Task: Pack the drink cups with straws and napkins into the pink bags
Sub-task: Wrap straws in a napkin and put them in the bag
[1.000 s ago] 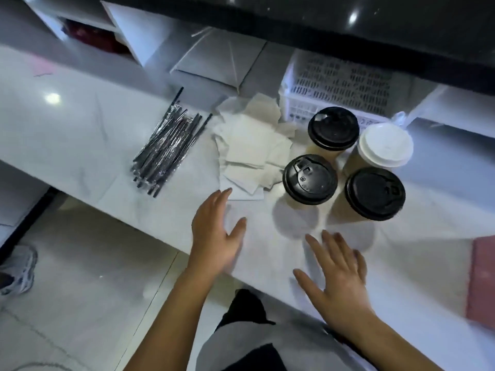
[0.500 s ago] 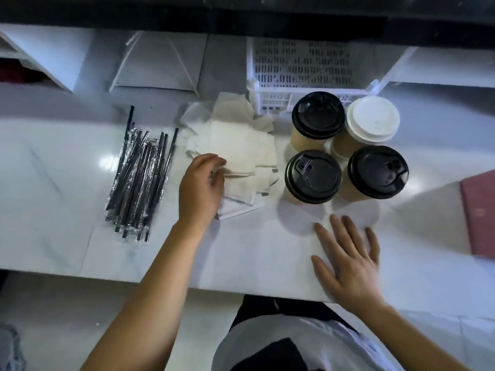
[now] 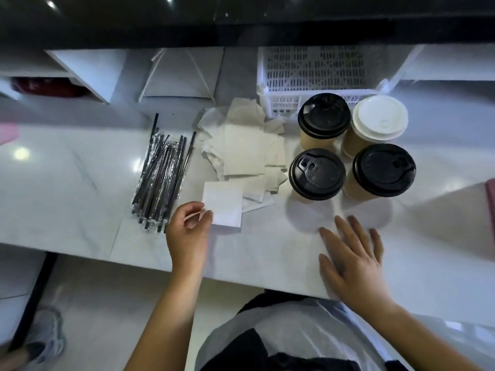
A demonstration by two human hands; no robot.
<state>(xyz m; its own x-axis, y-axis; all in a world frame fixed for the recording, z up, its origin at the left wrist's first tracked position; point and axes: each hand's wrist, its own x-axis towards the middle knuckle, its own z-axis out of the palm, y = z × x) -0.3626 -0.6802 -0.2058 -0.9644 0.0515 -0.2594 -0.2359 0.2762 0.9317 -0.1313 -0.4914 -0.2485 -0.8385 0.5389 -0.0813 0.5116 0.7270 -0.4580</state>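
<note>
Several paper cups stand together on the white counter: three with black lids point(image 3: 317, 173) point(image 3: 383, 170) point(image 3: 323, 115) and one with a white lid point(image 3: 379, 118). Left of them lies a loose pile of napkins point(image 3: 246, 148). A bundle of wrapped black straws point(image 3: 160, 172) lies further left. My left hand point(image 3: 188, 231) pinches the corner of one white folded napkin point(image 3: 222, 204), drawn toward the counter's near side. My right hand point(image 3: 351, 255) lies flat and open on the counter in front of the cups. A pink bag edge point(image 3: 490, 199) shows at the far right.
A white perforated basket point(image 3: 316, 73) stands behind the cups. Folded white paper bags point(image 3: 182, 73) lean at the back beside a shelf unit point(image 3: 80, 73). Another pink patch point(image 3: 8, 132) shows at the far left. The counter's near edge runs just above my torso.
My left hand reached into the napkin pile, took one napkin and pulled it out toward me. My right hand stayed flat on the counter.
</note>
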